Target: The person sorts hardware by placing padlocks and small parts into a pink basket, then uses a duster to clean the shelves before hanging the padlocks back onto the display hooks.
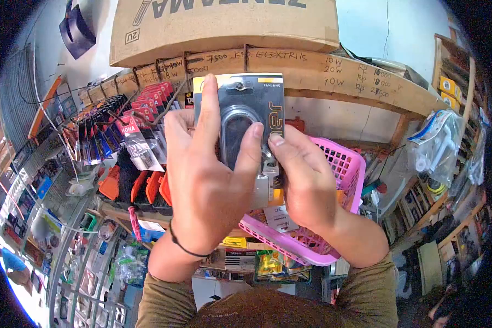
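Between my two hands, in the middle of the view, is a dark blister pack (pixel 240 94) with a padlock inside. The padlock's long shackle shows through the clear plastic. My left hand (pixel 208 153) grips the pack's left side, its index finger stretched up the card and its thumb across the front. On the right edge my right hand (pixel 311 186) holds the pack with curled fingers. Below and behind my right hand sits a pink plastic basket (pixel 357 169), with small cards and packets in it. The pack's lower part is partly hidden by my hands.
A wooden beam (pixel 361 76) with handwritten prices runs behind, under a large cardboard box (pixel 224 27). Packaged tools (pixel 142 126) hang at the left, above orange-handled items (pixel 138 187). Bagged white parts (pixel 437 145) hang at the right. Wire racks stand at the far left.
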Available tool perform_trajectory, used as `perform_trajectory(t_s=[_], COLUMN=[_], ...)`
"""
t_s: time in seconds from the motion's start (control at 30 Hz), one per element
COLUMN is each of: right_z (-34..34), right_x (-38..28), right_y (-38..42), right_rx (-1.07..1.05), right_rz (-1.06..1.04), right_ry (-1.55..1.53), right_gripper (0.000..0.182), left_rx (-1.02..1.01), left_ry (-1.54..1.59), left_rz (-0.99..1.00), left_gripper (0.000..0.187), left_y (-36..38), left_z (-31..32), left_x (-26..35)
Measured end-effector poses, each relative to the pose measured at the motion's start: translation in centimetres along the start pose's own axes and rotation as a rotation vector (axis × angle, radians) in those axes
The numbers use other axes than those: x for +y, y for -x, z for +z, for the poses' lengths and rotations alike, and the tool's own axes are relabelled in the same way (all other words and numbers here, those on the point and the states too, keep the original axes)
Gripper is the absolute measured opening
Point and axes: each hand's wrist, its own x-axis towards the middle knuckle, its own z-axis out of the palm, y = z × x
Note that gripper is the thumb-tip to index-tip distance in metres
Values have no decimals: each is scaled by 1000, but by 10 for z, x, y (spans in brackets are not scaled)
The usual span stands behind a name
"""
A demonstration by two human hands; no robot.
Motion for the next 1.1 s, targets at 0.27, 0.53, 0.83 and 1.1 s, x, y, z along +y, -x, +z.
perform_trajectory(t_s=[0.27, 0.53, 0.83, 1.1], right_z=[-3, -59, -80, -165], right_x=[-2, 67, 55, 23], right_y=[-2, -68, -88, 20], right_rx=[-2, 140, 131, -181], right_rz=[178, -54, 67, 205], right_ry=[-118, 731, 1309, 1240], right_gripper=[23, 33, 49, 30], left_rx=[-308, -208, -40, 30], left_ry=[0, 2, -195, -258], left_rz=[-164, -108, -23, -35], left_gripper=[50, 59, 53, 57], left_y=[-6, 11, 5, 67], left_z=[-12, 73, 119, 96], left_x=[-1, -52, -76, -42])
